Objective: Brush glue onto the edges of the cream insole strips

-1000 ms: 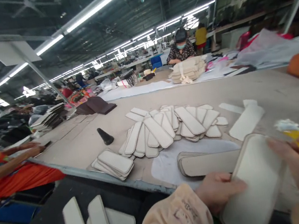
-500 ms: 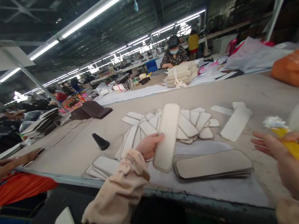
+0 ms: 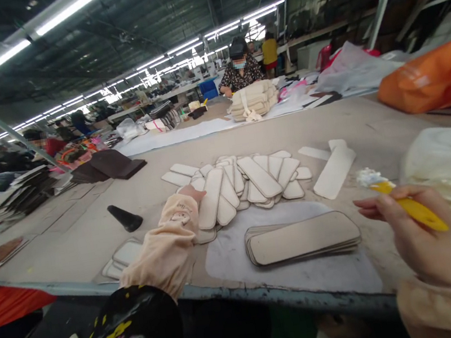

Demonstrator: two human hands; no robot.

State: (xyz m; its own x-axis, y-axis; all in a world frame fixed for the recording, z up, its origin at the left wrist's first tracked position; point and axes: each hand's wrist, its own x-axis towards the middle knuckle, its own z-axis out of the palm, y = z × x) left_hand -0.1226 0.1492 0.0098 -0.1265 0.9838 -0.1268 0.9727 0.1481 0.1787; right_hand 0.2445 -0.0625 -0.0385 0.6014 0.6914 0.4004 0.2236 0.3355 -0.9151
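Note:
My left hand, mostly hidden by its beige sleeve, reaches out to the spread pile of white oblong pads and touches one long pad lying on the pile. Its fingers are hidden. My right hand is closed round a yellow-handled brush with a white glue-covered tip, held up at the right. A neat stack of grey oblong pieces lies on a pale sheet between my hands.
A white container stands at the right, an orange bag behind it. A black cone and a few more pads lie at the left. A person sits at the far side by a tied bundle.
My left hand carried one pad from my lap out over the table and set it down on the spread pile. My right hand kept holding the brush.

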